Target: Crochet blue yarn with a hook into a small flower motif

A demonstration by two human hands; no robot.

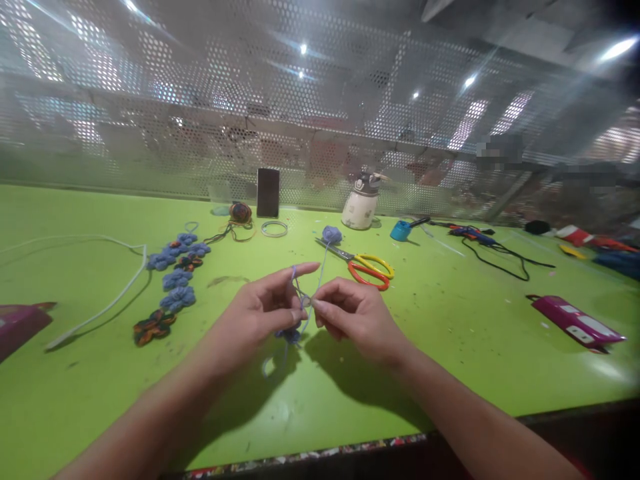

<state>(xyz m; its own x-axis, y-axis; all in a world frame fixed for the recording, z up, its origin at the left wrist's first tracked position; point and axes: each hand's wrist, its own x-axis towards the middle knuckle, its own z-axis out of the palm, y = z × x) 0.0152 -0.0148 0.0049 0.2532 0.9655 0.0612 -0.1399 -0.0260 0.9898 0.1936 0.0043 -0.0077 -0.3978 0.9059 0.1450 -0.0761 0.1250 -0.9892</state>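
Note:
My left hand pinches a small piece of blue-violet crochet between thumb and fingers. A loop of the same yarn runs over its raised index finger, and a loose tail hangs below. Close against it, my right hand has thumb and index finger pressed together on the blue-violet yarn. Whether a thin hook is also in those fingers I cannot make out. The strand leads up to a small yarn ball. Just beyond my right hand lie scissors with one yellow and one orange handle.
Several crocheted flowers lie to the left beside a white cable. Along the back stand a dark multicoloured yarn ball, a phone and a spray bottle. A purple power strip and a blue glue gun lie right.

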